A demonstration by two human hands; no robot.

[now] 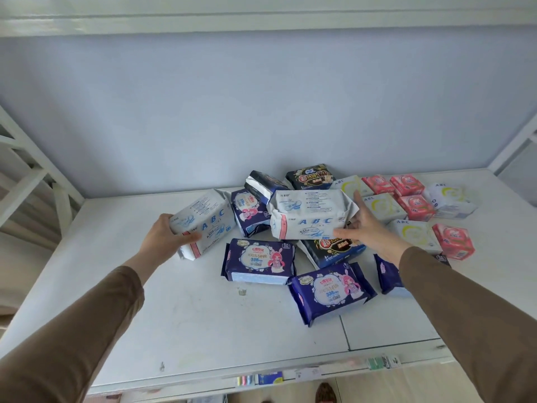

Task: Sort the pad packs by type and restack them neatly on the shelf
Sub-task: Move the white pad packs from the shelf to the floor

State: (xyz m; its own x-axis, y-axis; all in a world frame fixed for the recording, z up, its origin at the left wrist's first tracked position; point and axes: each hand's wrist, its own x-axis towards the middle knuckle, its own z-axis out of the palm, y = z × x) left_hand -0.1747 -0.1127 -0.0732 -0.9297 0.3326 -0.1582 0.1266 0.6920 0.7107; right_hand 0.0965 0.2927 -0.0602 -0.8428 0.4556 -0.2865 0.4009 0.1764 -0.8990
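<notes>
On the white shelf (186, 315) lies a jumble of pad packs. My left hand (167, 238) grips a white ABC pack (205, 221) by its left end, at the left of the pile. A second white ABC pack (311, 216) lies on top of the pile's middle. My right hand (367, 228) is at that pack's right end, fingers straight and spread, thumb under its lower corner. Dark blue bunny packs (258, 260) (331, 289) lie in front, and another (250, 212) sits between the two white packs. Two black packs (311, 175) (334, 250) are partly buried.
Small white-and-yellow ABC packs (383, 207) and small pink packs (415, 206) are mixed at the back right. My right sleeve hides part of one more dark blue pack (388, 276). Price labels (380, 362) line the shelf's front edge. A white frame (32, 173) stands at the left.
</notes>
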